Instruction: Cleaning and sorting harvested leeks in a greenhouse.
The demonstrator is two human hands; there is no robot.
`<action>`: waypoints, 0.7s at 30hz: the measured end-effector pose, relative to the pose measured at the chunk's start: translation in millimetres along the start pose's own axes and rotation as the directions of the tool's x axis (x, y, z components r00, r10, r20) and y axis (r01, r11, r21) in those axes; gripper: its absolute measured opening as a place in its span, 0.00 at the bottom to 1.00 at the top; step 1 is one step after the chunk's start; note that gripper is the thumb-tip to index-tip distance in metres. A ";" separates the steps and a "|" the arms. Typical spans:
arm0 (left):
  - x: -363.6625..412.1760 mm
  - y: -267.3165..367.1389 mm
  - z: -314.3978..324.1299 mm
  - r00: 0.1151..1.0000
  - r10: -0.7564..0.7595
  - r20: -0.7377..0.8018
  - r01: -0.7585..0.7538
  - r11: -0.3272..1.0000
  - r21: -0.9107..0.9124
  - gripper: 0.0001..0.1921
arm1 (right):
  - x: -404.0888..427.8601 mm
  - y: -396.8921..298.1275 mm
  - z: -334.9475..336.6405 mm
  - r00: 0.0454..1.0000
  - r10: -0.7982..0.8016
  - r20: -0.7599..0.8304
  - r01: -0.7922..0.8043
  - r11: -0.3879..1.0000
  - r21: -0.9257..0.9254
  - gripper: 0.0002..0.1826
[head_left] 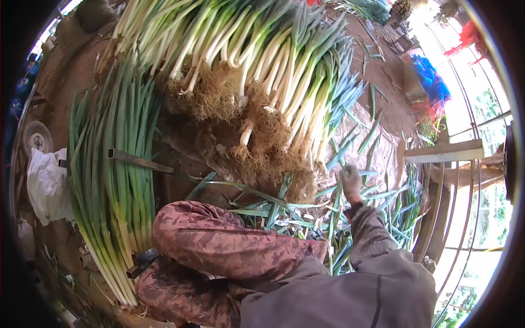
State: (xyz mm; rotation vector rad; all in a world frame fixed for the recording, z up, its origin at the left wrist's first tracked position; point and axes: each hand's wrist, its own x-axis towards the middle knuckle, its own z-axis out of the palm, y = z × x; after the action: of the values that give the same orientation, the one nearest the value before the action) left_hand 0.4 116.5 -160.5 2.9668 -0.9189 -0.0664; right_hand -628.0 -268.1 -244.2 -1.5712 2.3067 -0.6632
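Note:
My right hand [351, 180] reaches past the right end of a big pile of long green onions [283, 69], its fingers near loose green leaves [337, 197]. Whether it grips a leaf is unclear. The pile's white stalks slope down to tangled, soil-covered roots [266, 131]. A second bundle of green onions [119, 143] leans on the left, across a metal frame with a square-tube bar [141, 161]; its white ends and roots point down. My left hand is out of view.
Cut leaves [295, 213] litter the ground beyond my camouflage-clad legs [229, 246]. A white sack [47, 184] and a wheel [37, 137] are at the left. At the right are a wooden beam [443, 151] and blue and red netting or strings [430, 80].

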 end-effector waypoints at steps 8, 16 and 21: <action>-2.5 5.2 -0.2 1.000 -0.029 -0.009 0.029 1.000 0.001 0.36 | 181.2 -267.7 59.0 0.513 -0.838 0.187 0.855 0.479 -0.200 0.22; 8.0 22.8 5.3 0.998 -0.057 0.014 0.057 0.998 0.016 0.37 | 240.0 -349.6 124.6 0.316 -0.659 0.683 0.881 -0.063 -0.468 0.31; 13.6 29.7 4.5 0.997 -0.075 0.022 0.075 0.997 0.023 0.37 | 250.1 -373.4 121.0 0.199 -0.570 0.797 0.882 -0.251 -0.400 0.25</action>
State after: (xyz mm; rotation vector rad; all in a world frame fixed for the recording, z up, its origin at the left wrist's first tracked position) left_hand -5.4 84.2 -164.0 3.0271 -0.8158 -0.0923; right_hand -365.6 -640.6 -148.7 -3.3210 0.8432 0.9576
